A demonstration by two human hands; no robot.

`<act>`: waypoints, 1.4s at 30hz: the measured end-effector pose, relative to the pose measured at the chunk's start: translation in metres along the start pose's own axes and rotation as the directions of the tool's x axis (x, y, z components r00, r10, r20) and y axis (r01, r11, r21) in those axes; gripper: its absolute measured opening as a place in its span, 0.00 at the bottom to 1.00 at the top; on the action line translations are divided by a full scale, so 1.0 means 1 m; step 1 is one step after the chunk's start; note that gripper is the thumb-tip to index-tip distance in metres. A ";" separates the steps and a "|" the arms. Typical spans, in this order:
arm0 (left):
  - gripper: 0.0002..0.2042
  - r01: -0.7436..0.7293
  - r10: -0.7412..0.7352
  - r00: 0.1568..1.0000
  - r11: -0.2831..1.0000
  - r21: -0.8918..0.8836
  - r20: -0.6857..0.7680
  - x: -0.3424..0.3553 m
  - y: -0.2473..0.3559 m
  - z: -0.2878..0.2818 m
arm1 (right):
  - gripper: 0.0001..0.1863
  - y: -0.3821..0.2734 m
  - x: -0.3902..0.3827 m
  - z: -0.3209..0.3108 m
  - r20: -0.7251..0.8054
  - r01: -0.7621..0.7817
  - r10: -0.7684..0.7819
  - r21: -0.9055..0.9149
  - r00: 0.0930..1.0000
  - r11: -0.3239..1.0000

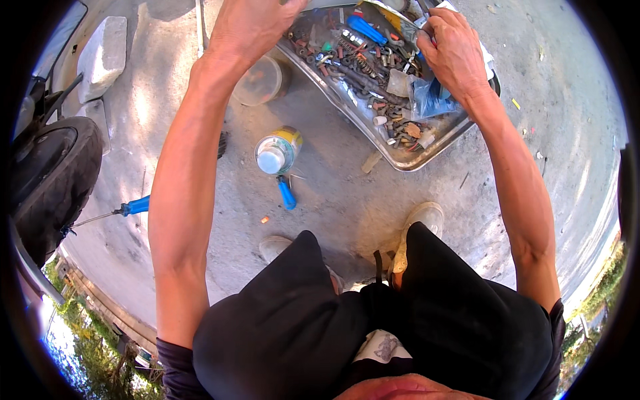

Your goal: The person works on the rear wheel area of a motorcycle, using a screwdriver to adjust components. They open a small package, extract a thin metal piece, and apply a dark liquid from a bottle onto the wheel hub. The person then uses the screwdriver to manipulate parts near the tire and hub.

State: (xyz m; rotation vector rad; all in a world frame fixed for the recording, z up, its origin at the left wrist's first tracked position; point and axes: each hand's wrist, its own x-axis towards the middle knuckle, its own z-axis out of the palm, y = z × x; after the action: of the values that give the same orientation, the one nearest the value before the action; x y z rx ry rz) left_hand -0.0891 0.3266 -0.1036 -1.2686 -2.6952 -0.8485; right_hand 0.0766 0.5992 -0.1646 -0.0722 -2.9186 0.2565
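Observation:
A metal tray point(405, 162) heaped with bolts, springs, small rusty parts, a blue-handled tool point(367, 30) and a crumpled blue plastic bag point(430, 97) lies at the top centre. My left hand point(257, 23) reaches to the tray's upper left corner; its fingertips are mostly cut off by the frame's edge. My right hand point(453, 50) is over the tray's upper right side, fingers curled closed around something I cannot make out, beside white and yellow wrapping point(393, 17). A round clear tub point(257, 87) sits under my left forearm.
A can point(277, 153) stands on the concrete beside a blue-handled tool point(287, 193). A black tire point(53, 180) is at the left, with a blue screwdriver point(133, 205) at its lower edge. Pale blocks point(102, 53) lie at upper left. My knees and shoes fill the lower middle.

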 end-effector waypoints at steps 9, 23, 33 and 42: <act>0.14 -0.293 0.303 0.953 0.932 0.211 -0.013 -0.018 0.022 0.013 | 0.11 0.003 0.008 -0.021 0.126 -0.198 0.174 0.209 0.977 0.958; 0.27 -0.128 0.067 0.887 0.986 0.103 0.456 -0.064 0.065 0.066 | 0.33 -0.004 -0.023 -0.050 0.063 -0.269 0.262 0.203 0.963 0.941; 0.16 -0.240 0.190 0.929 0.962 0.127 0.319 -0.120 0.098 0.066 | 0.54 -0.008 -0.047 -0.038 -0.006 -0.313 0.314 0.040 0.949 0.949; 0.18 -0.091 0.080 0.925 0.996 0.011 0.372 -0.105 0.077 0.046 | 0.54 -0.011 -0.052 -0.044 0.136 -0.452 0.433 0.169 0.891 0.876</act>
State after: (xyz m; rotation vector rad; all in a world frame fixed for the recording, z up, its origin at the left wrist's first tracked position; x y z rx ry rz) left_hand 0.0444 0.3153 -0.1347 -1.6790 -2.8842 -0.6094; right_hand 0.1365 0.5925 -0.1309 -0.7236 -2.9109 0.6356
